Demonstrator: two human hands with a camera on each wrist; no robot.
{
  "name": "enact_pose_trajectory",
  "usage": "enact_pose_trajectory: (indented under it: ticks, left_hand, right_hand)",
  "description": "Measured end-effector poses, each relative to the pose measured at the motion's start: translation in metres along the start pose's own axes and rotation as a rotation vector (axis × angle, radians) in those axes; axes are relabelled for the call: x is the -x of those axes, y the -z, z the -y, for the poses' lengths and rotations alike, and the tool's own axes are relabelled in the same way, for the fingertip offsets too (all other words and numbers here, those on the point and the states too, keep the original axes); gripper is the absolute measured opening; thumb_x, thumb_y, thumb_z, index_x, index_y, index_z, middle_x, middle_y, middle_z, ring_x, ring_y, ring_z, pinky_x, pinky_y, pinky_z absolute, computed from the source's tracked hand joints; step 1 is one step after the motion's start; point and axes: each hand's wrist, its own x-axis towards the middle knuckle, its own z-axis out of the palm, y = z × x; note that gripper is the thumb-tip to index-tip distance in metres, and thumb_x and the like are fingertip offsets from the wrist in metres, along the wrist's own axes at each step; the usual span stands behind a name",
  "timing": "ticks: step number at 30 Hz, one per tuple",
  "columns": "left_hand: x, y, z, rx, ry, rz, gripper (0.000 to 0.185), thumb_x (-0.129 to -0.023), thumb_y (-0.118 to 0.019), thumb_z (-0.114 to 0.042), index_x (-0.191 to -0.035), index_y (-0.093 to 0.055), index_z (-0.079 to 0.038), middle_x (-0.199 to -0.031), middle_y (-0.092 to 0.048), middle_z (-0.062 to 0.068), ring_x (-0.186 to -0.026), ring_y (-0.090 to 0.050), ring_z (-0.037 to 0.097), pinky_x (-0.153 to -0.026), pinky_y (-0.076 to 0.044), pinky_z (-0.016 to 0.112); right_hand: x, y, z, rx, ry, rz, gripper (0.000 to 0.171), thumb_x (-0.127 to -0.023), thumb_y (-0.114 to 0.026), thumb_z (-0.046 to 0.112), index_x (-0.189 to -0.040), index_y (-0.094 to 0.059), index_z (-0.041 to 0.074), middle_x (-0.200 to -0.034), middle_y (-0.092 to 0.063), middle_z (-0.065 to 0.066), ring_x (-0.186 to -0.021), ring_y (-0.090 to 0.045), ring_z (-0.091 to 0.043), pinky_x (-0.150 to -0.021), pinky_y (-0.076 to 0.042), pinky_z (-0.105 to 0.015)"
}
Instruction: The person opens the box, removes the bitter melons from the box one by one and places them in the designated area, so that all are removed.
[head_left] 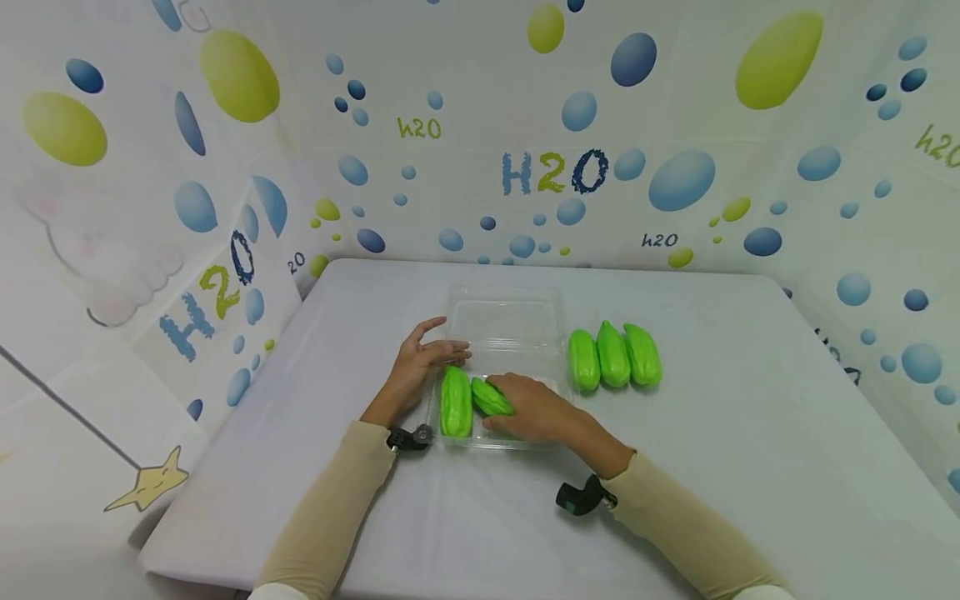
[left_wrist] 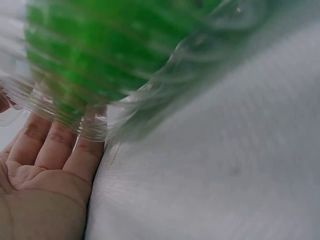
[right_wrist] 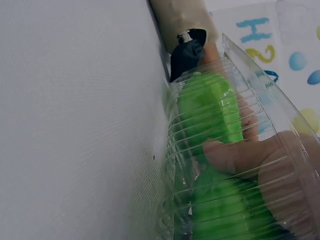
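Note:
A clear plastic clamshell container (head_left: 517, 437) sits with its lid (head_left: 504, 320) folded back. One ridged green gourd (head_left: 456, 403) lies lengthwise along its left side. My right hand (head_left: 534, 408) holds a second ridged green gourd (head_left: 492, 398) inside the container, slanted beside the first. Seen through the clear wall in the right wrist view, the thumb (right_wrist: 222, 156) presses on the held gourd (right_wrist: 220, 205). My left hand (head_left: 423, 367) is at the container's left rear corner, its fingers (left_wrist: 60, 142) straight against the plastic edge in the left wrist view.
To the container's right, three more green gourds (head_left: 614, 354) stand in a row on the white-covered table (head_left: 712, 433). Patterned cloth walls (head_left: 465, 158) rise behind and beside the table. A dark wrist camera (head_left: 581, 498) hangs under my right wrist.

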Motion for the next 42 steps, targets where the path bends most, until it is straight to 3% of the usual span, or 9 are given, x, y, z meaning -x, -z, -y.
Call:
enact_pose_trajectory:
  ticks: [9, 19, 33, 42]
  left_hand:
    - [0.000, 0.001, 0.002, -0.012, -0.026, -0.009, 0.057, -0.095, -0.054, -0.006, -0.144, -0.025, -0.012, -0.117, -0.063, 0.021, -0.106, -0.062, 0.035, -0.095, -0.047, 0.045]
    - [-0.002, 0.010, 0.022, -0.035, -0.040, -0.011, 0.063, -0.094, -0.058, -0.015, -0.146, -0.022, -0.011, -0.118, -0.063, 0.017, -0.106, -0.062, 0.032, -0.093, -0.049, 0.040]
    - [-0.005, 0.011, 0.020, -0.044, -0.037, -0.023, 0.064, -0.094, -0.057, -0.014, -0.147, -0.021, -0.010, -0.119, -0.063, 0.019, -0.105, -0.063, 0.031, -0.093, -0.049, 0.038]
    - [0.001, 0.004, 0.007, -0.023, -0.031, 0.003, 0.058, -0.095, -0.054, -0.008, -0.145, -0.024, -0.010, -0.120, -0.060, 0.024, -0.107, -0.061, 0.036, -0.096, -0.047, 0.042]
  right_hand:
    - [-0.002, 0.001, -0.001, 0.010, 0.026, -0.003, 0.050, -0.090, -0.062, 0.040, -0.130, -0.048, 0.014, -0.103, -0.054, 0.008, -0.089, -0.050, -0.010, -0.074, -0.043, -0.028]
    - [0.002, -0.002, 0.001, 0.025, -0.007, 0.022, 0.062, -0.091, -0.059, 0.040, -0.143, -0.037, 0.014, -0.119, -0.054, 0.000, -0.097, -0.051, -0.012, -0.081, -0.045, -0.032]
    - [0.003, 0.002, 0.004, 0.020, -0.001, 0.005, 0.059, -0.092, -0.057, 0.040, -0.141, -0.038, 0.015, -0.111, -0.053, 0.003, -0.091, -0.051, -0.012, -0.076, -0.045, -0.030]
    - [0.005, 0.005, 0.006, 0.042, 0.003, -0.025, 0.061, -0.092, -0.057, 0.041, -0.142, -0.037, 0.013, -0.113, -0.053, 0.000, -0.093, -0.051, -0.013, -0.078, -0.045, -0.031]
